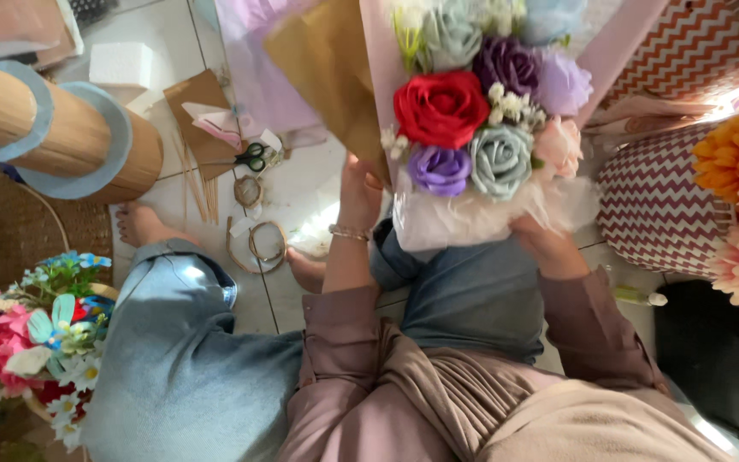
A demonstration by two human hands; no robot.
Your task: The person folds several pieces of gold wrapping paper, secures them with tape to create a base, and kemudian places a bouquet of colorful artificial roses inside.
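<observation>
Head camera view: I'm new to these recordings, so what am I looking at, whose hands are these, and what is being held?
There is no machine here. One camera sits on a person's head and looks down at their lap as they sit on a tiled floor. Both hands hold a bouquet of red, purple, grey-blue and pink roses in pale wrapping: the left hand, with a bracelet at the wrist, grips its side, and the right hand supports it from below. On the floor lie scissors, thin sticks and ribbon rings. Other flower arrangements stand at both sides.

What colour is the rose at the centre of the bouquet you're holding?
Red: the centre rose in the bouquet, clearest in the head view.
</observation>
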